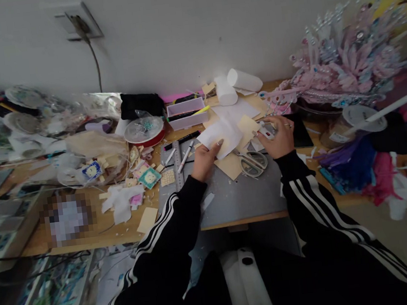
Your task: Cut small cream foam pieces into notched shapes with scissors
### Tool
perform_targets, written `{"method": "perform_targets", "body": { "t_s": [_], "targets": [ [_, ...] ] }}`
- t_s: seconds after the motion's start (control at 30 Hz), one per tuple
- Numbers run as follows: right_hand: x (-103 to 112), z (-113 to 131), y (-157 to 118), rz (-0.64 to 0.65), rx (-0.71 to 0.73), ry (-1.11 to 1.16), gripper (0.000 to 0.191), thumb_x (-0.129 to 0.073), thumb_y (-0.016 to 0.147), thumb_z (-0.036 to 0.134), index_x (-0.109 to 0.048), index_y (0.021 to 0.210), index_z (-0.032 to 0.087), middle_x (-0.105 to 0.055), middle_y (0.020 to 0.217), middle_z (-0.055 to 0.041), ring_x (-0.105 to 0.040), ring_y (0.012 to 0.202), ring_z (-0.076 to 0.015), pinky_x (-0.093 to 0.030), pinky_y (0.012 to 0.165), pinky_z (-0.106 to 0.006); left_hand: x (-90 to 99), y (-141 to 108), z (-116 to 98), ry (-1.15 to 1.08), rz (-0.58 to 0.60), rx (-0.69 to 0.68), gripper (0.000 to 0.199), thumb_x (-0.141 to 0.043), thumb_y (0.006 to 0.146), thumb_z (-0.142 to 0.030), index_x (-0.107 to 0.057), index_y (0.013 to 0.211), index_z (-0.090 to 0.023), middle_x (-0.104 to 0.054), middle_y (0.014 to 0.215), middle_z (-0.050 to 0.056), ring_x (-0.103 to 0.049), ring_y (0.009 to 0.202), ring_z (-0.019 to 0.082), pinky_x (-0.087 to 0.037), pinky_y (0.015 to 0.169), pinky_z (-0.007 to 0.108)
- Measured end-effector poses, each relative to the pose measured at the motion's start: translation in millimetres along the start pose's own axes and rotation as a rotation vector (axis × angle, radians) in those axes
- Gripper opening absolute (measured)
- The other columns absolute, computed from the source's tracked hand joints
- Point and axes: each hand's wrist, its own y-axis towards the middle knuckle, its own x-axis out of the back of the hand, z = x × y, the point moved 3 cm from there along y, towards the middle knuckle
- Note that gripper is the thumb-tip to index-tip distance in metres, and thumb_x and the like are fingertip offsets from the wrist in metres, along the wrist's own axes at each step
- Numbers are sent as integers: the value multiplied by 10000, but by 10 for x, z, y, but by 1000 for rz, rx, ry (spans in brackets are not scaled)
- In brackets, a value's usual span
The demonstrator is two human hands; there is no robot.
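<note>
My left hand (206, 159) pinches the lower left edge of a sheet of white paper (222, 136), thumb on top. My right hand (278, 136) is closed around a small white object (266, 129), whose kind I cannot make out. A cream-coloured piece of card (248, 129) lies between the paper and my right hand. Scissors (252, 164) rest on the grey mat (239, 204) below the paper. Left of my left hand are a metal ruler (178, 167) and a white pen (185, 157).
Behind the paper stand a pen box (188, 117) and white rolls (226, 91). A ribbon spool (144, 130) and small decorated pieces (149, 177) lie to the left. Pink ornaments (348, 67), a lidded cup (351, 126) and coloured tassels (352, 167) crowd the right.
</note>
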Motion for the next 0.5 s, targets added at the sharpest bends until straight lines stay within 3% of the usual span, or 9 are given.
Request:
{"method": "perform_targets", "body": {
  "t_s": [0.07,0.17,0.3,0.5],
  "targets": [
    [30,-25,-70,248,-28,-153,311,-660,697,247,-617,1000,194,-689,1002,-104,-632,996,-290,-474,908,-437,19,14,7,-112,-16,61,557,-786,664,-553,-686,1013,-131,-762,975,107,-714,834,225,-596,703,335],
    [-55,8,-277,669,1,-291,391,-704,641,215,-616,1021,197,-696,912,-62,-657,847,-246,-506,779,-349,36,27,1,-193,-22,103,572,-838,605,-515,-679,1001,-135,-760,995,102,-716,827,224,-604,707,339],
    [-184,165,-450,754,113,-538,488,-727,614,167,-584,1080,147,-633,1112,-176,-645,946,-315,-500,845,-408,45,40,-1,-195,-10,123,549,-846,590,-497,-676,967,-136,-765,963,98,-712,779,208,-600,666,313],
    [-266,277,-419,832,32,-654,595,-747,554,91,-511,1099,121,-584,1149,-263,-671,892,-365,-519,754,-438,118,66,79,-82,7,196,390,-841,611,-399,-681,833,-121,-757,802,90,-713,711,217,-596,612,314]
  ]
}}
